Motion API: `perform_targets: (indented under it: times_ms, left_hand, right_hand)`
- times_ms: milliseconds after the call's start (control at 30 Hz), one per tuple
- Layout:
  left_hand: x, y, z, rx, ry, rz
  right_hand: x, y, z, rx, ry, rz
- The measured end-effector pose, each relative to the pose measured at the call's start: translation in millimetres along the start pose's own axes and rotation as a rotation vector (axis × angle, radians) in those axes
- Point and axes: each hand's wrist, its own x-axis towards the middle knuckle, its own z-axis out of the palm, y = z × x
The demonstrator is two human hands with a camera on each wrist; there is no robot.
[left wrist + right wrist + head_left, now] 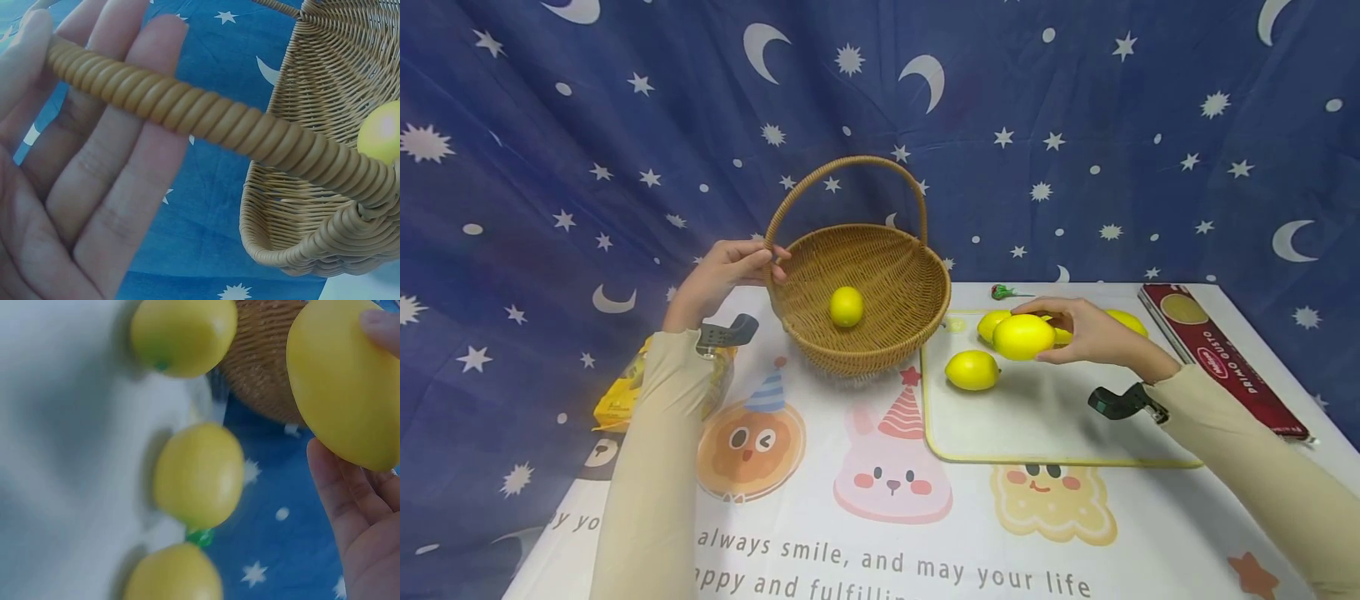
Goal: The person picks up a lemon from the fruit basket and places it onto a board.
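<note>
A wicker basket [887,258] stands at the back of the table, tilted so its inside shows, with one lemon [847,307] in it. My left hand [722,268] holds the left side of its arched handle [162,97], fingers behind it and thumb at its end in the left wrist view. To the right, my right hand [1093,335] pinches another lemon [350,381] between thumb and fingers, over a white board [1037,429] with a yellow rim. A lemon [972,370] lies on the board left of the held one. More lemons [1126,322] lie behind, partly hidden by the right hand.
A long dark red package [1225,362] lies along the table's right side. A yellow bag [617,400] sits at the left, partly behind the left forearm. Near the back edge lies a small red and green object [1003,292]. A blue star-patterned curtain [1045,108] hangs behind the table.
</note>
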Motion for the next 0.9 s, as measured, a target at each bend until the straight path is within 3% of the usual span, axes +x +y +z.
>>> perform_targets:
  times_ms: [433, 900]
  left_hand:
    - [-0.2, -1.5, -0.4, 0.005, -0.001, -0.007]
    - [-0.7, -1.4, -0.3, -0.027, -0.005, 0.000]
  right_hand:
    - [-21.0, 40.2, 14.2, -0.024, 0.083, 0.075]
    - [-24.8, 63.0, 28.5, -0.059, 0.070, 0.131]
